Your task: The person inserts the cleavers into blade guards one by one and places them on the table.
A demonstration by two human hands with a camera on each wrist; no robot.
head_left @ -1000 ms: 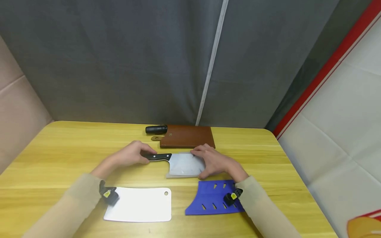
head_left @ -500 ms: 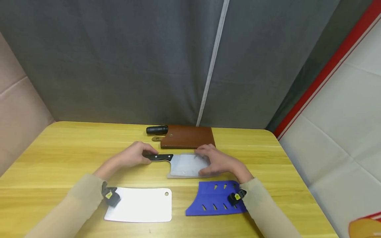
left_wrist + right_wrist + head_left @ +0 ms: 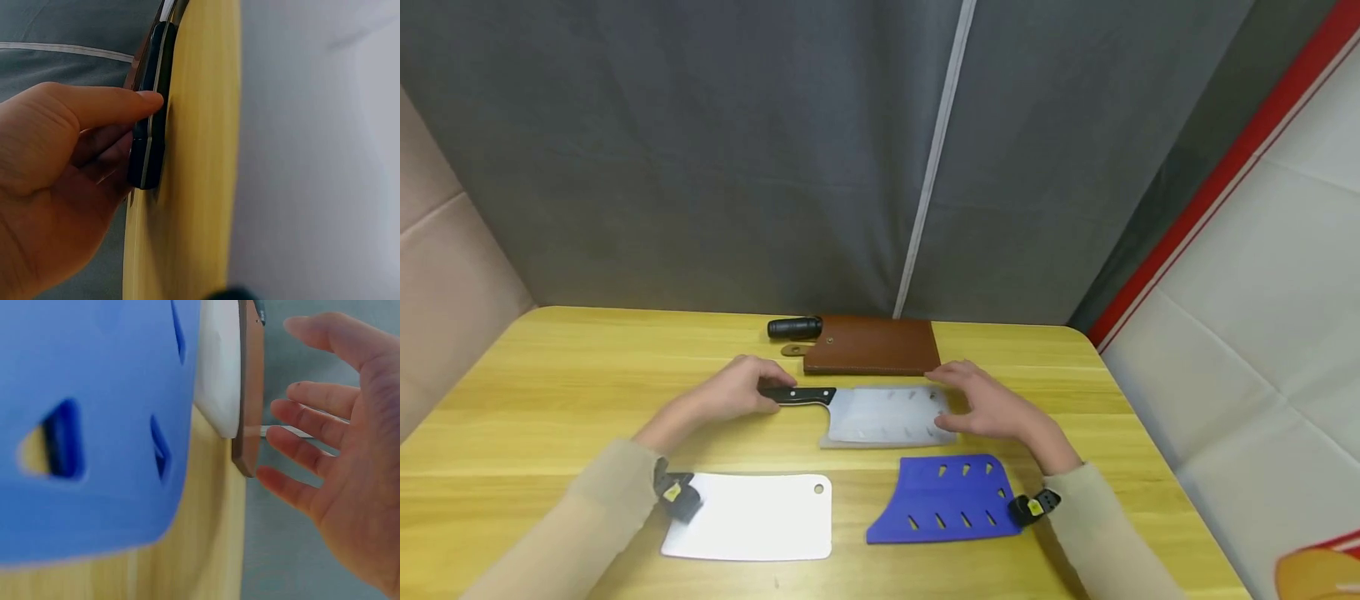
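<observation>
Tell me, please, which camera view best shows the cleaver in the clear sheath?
The head view: the cleaver lies whole, left hand on its handle. The left wrist shows only that handle edge-on; the right wrist shows only a pale sliver.

Cleaver handle's end (image 3: 775, 394) under left hand (image 3: 733, 392).

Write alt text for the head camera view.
A person's left hand grips the black handle of a cleaver whose blade sits in a clear sheath on a yellow wooden table, while the right hand hovers open beside it. Nearby lie a bare cleaver blade, a blue sheath and a brown leather sheath.
</observation>
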